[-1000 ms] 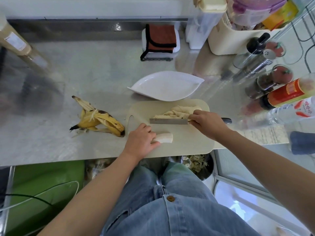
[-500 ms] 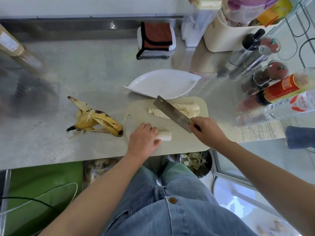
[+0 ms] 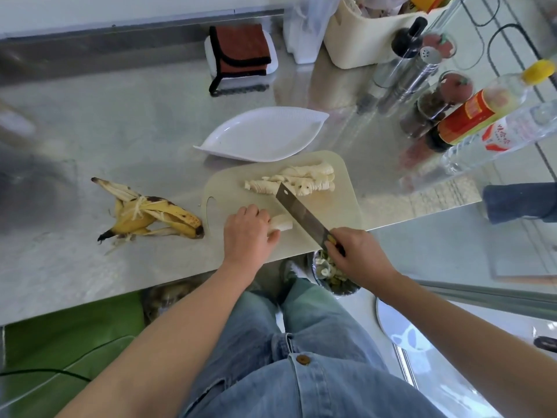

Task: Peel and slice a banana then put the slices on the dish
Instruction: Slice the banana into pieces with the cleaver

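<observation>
currently: left hand point(image 3: 245, 233) sits on the near-left part of the cutting board point(image 3: 343, 212), fingers curled over and clamped on the uncut banana piece point(image 3: 281, 226). the cut end of that piece sticks out to the right of the fingers and lies on the board.

right hand point(image 3: 355, 251) is at the near-right edge of the board, fingers wrapped tight round the handle of the knife point(image 3: 301, 214). blade slants away and to the left from this hand, passing just beside the banana piece. its far end reaches the pile of banana slices point(image 3: 295, 181). cannot tell whether the blade touches the pile or the board.

slices lie in a loose heap on the far part of the board.

white leaf-shaped dish point(image 3: 262, 137) stands on the steel tabletop point(image 3: 120, 131), its near rim just beside the far edge of the board; no slices in it yet.

banana peel point(image 3: 150, 215) lies splayed on the tabletop to the left of the board, close to it.

folded brown cloth point(image 3: 241, 51) at the back, a red-labelled bottle point(image 3: 470, 116) at the right.
</observation>
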{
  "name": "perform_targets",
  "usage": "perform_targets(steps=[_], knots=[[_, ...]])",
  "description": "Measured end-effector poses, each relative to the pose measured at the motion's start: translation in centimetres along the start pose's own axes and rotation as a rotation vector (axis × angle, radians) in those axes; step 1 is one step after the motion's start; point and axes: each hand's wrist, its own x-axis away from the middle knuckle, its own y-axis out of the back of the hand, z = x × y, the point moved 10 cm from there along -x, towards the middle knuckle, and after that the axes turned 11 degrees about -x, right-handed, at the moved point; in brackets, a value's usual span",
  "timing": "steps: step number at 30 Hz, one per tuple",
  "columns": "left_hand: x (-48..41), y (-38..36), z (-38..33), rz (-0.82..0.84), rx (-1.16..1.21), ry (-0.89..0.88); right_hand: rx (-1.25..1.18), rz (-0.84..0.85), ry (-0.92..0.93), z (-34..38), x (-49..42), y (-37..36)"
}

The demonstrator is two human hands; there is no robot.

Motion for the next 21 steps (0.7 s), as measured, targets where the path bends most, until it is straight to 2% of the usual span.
perform_targets(steps=[8, 15, 21], knots=[[1.4, -0.1, 1.0, -0.013, 0.015, 0.061, -0.064, 0.037, 0.065, 2.1, -1.4, -2.0], [3.4, -0.2, 2.7, -0.004, 0.002, 0.240, -0.023, 0.130, 0.178, 3.5, -3.4, -3.1], [3.6, 0.0, 2.1, -0.061, 0.047, 0.247, -0.057, 0.118, 0.206, 3.3, -3.6, -1.5]])
